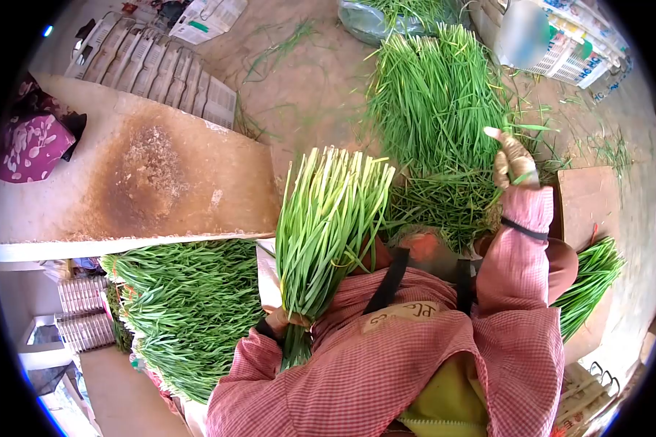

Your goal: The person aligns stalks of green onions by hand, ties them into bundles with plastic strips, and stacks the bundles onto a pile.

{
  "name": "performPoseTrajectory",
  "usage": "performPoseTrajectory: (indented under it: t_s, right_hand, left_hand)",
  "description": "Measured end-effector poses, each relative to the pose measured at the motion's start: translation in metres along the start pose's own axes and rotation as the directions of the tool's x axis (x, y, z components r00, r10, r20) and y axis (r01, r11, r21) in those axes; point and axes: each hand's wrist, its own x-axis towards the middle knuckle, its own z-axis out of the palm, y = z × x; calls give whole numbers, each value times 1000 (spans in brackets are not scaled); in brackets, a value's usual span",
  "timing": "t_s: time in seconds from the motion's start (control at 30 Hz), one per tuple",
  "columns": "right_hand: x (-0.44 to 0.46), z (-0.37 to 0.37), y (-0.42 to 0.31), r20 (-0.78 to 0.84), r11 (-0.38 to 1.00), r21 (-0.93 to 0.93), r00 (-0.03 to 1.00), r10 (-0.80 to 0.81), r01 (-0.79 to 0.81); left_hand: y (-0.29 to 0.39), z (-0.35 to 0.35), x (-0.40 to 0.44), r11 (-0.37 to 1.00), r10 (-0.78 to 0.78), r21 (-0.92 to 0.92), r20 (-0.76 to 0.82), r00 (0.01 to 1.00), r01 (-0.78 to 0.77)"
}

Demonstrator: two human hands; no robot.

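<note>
My left hand (287,318) is closed around the lower, leafy part of a thick bunch of garlic chives (332,233). The bunch stands nearly upright, its pale cut ends at the top and the leaf tips hanging below my fist. My right hand (516,162), in a stained glove, is raised at the right edge of a large heap of garlic chives (439,98). Its fingers look apart, and a loose green blade lies across the palm side. Loose, tangled leaves (444,207) lie between the heap and my lap.
A stained board (219,175) is at the left, with a dense stack of chives (189,313) below it. Another bunch (590,284) lies at my right by cardboard (589,200). White crates (153,69) stand at the back left, others (561,44) at the back right.
</note>
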Motion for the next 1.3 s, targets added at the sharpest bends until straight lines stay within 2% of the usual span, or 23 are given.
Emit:
performPoseTrajectory:
  t_s: [0.03, 0.17, 0.27, 0.3, 0.33, 0.37, 0.4, 0.43, 0.47, 0.57, 0.63, 0.67, 0.7, 0.73, 0.77, 0.8, 0.87, 0.93, 1.0, 1.07, 1.13, 1.2, 1.3]
  right_hand:
    - [-1, 13, 14, 125, 954, 208, 962, -243, 215]
    - [-43, 86, 36, 641, 860, -221, 733, -226, 459]
    - [-34, 112, 93, 737, 269, -577, 633, -236, 772]
    - [-32, 123, 83, 473, 768, -576, 880, 33, 280]
    - [-10, 107, 75, 365, 954, -298, 928, 76, 39]
    - [12, 91, 66, 251, 988, 72, 961, 117, -139]
    - [-12, 106, 17, -218, 861, 386, 875, 433, -330]
    - [19, 65, 49, 221, 884, 259, 915, 338, -389]
    - [50, 24, 77, 622, 920, 134, 754, 211, -368]
    - [-66, 86, 109, 453, 820, -529, 890, 53, 220]
    - [-73, 93, 117, 371, 635, -754, 906, 204, 166]
    - [-71, 93, 103, 323, 741, -653, 827, 460, -156]
    - [-63, 75, 106, 512, 956, -230, 812, 279, -183]
    - [-50, 56, 103, 327, 954, -73, 897, 297, -289]
    - [-27, 29, 106, 281, 935, 175, 925, 254, -310]
    - [-10, 10, 92, 54, 978, -80, 979, 195, -191]
    - [30, -44, 82, -71, 868, 464, 969, 238, -179]
    - [48, -56, 59, -288, 905, 425, 944, 161, -25]
    - [24, -33, 49, -151, 984, -7, 972, -179, 180]
    - [-10, -9, 45, 258, 935, -259, 951, -173, 240]
    - [-40, 42, 55, 390, 917, -257, 901, -191, 306]
    - [-45, 75, 64, 303, 654, -726, 953, 25, 213]
    - [4, 72, 103, 109, 946, -310, 985, 137, -97]
  left_hand:
    - [-1, 3, 0, 1000, 3, -6, -3, 1000, -3]
    - [2, 13, 3, 1000, 27, -12, -8, 1000, -27]
    - [2, 19, 4, 999, 47, -22, -22, 999, -48]
    - [1, 20, 2, 998, 51, -28, -29, 998, -51]
    - [-2, 22, 1, 998, 52, -36, -36, 998, -54]
    - [-4, 24, 0, 997, 58, -46, -42, 997, -60]
    - [-6, 25, -1, 996, 61, -57, -47, 997, -64]
    - [-9, 28, -3, 996, 59, -65, -53, 997, -62]
    - [-8, 31, -1, 995, 62, -73, -58, 996, -66]
    - [-10, 40, 4, 993, 60, -96, -61, 996, -65]
    - [-10, 46, 7, 992, 64, -108, -67, 996, -71]
    - [-10, 49, 8, 991, 69, -111, -71, 995, -77]
    - [-9, 50, 9, 990, 76, -114, -78, 994, -85]
    - [-9, 53, 10, 989, 81, -117, -78, 994, -90]
    - [-8, 55, 12, 988, 88, -122, -81, 993, -97]
    - [-8, 56, 14, 986, 89, -132, -82, 993, -99]
    - [-6, 60, 15, 984, 100, -139, -86, 991, -111]
    - [-3, 62, 15, 983, 111, -139, -89, 990, -123]
    - [-5, 66, 17, 980, 118, -148, -98, 988, -131]
    - [-6, 69, 16, 978, 123, -153, -107, 987, -138]
    - [-9, 72, 15, 976, 125, -165, -114, 986, -143]
    - [-12, 75, 13, 974, 128, -172, -124, 984, -149]
    - [-17, 76, 8, 968, 141, -185, -146, 979, -167]
